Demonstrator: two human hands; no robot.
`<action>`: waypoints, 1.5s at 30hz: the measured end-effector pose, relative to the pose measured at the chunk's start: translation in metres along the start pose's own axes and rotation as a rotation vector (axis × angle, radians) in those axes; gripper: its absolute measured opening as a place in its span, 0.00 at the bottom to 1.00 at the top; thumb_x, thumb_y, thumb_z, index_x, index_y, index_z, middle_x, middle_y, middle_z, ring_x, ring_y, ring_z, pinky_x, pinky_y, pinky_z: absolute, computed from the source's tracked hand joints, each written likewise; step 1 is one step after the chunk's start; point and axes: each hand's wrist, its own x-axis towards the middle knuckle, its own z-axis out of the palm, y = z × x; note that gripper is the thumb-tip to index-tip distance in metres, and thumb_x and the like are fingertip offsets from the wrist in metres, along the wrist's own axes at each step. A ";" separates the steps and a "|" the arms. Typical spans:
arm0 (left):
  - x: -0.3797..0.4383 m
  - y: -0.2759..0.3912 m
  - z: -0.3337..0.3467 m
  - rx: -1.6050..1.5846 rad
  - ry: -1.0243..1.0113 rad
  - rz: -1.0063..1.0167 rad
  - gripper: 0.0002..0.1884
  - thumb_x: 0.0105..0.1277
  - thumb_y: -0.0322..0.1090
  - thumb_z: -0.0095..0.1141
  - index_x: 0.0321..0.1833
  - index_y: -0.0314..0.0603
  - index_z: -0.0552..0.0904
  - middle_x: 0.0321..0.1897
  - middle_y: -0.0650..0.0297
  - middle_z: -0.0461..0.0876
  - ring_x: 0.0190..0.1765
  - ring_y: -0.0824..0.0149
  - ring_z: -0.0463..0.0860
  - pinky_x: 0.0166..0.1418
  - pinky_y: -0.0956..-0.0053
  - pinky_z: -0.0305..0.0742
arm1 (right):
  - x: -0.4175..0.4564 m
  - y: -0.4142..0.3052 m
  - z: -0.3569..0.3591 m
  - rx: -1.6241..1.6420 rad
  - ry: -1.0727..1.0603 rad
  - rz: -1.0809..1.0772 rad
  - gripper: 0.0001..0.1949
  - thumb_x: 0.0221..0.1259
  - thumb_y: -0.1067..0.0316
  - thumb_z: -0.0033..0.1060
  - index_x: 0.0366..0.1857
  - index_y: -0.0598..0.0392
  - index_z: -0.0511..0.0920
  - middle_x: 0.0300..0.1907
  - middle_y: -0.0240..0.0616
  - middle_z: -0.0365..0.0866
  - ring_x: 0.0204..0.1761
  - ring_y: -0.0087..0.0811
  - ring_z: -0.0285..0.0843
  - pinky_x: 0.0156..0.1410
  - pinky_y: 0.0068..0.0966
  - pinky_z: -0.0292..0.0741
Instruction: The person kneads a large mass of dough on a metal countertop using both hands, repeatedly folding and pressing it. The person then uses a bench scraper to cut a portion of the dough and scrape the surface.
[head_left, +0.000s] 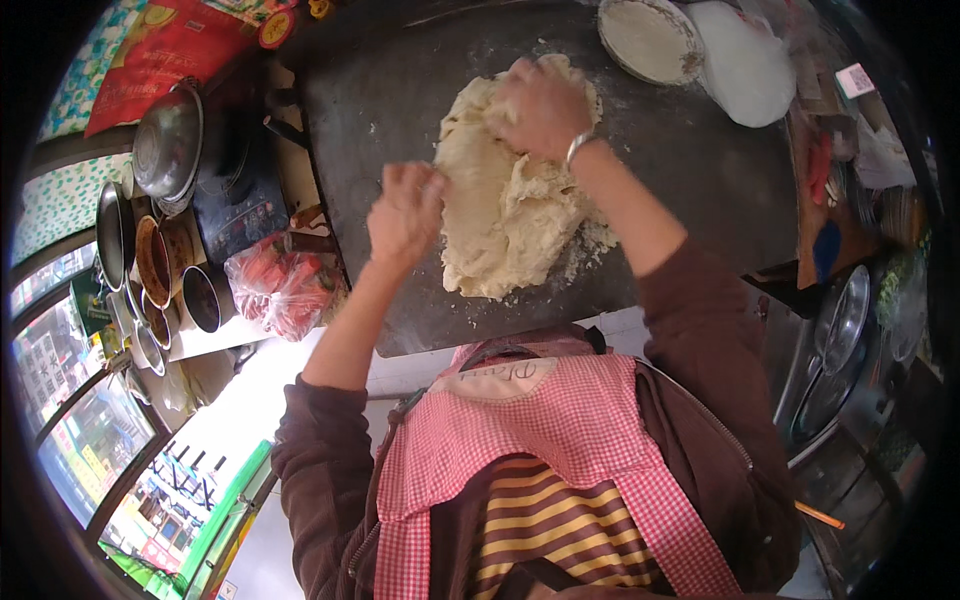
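Note:
A large, lumpy mass of pale dough (487, 217) lies on a dark work board (712, 172), with loose crumbs around its near right side. My right hand (544, 109), blurred and wearing a bracelet, is on the far part of the dough; its fingertips are not clear. At the dough's left edge is my left hand (405, 214) with curled fingers. Whether those fingers pinch the dough or only touch it cannot be told.
A bowl of flour (651, 37) and a white plastic bag (742, 64) stand at the far right. Left of the board are a tied plastic bag of red items (281, 285), a metal wok (169, 142) and several pots. Metal basins (844, 322) sit to the right.

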 end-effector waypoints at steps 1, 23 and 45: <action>0.014 -0.021 0.011 0.178 0.211 0.225 0.19 0.75 0.49 0.60 0.61 0.49 0.78 0.56 0.48 0.81 0.59 0.42 0.83 0.62 0.46 0.79 | -0.020 -0.022 -0.010 0.053 -0.021 -0.016 0.19 0.64 0.42 0.65 0.48 0.42 0.88 0.54 0.31 0.82 0.67 0.40 0.75 0.67 0.63 0.70; -0.004 0.033 0.000 -0.077 0.173 0.537 0.36 0.57 0.49 0.72 0.70 0.49 0.77 0.69 0.52 0.75 0.73 0.41 0.71 0.74 0.41 0.68 | -0.114 -0.032 0.002 0.282 0.159 -0.011 0.32 0.65 0.36 0.64 0.70 0.38 0.78 0.73 0.43 0.73 0.77 0.56 0.63 0.79 0.65 0.56; 0.120 0.011 0.034 0.133 0.247 0.253 0.34 0.57 0.32 0.68 0.70 0.51 0.73 0.62 0.53 0.74 0.66 0.46 0.76 0.59 0.50 0.82 | 0.029 0.005 0.048 0.085 0.025 0.133 0.33 0.73 0.28 0.51 0.68 0.41 0.80 0.65 0.40 0.84 0.67 0.50 0.80 0.66 0.50 0.79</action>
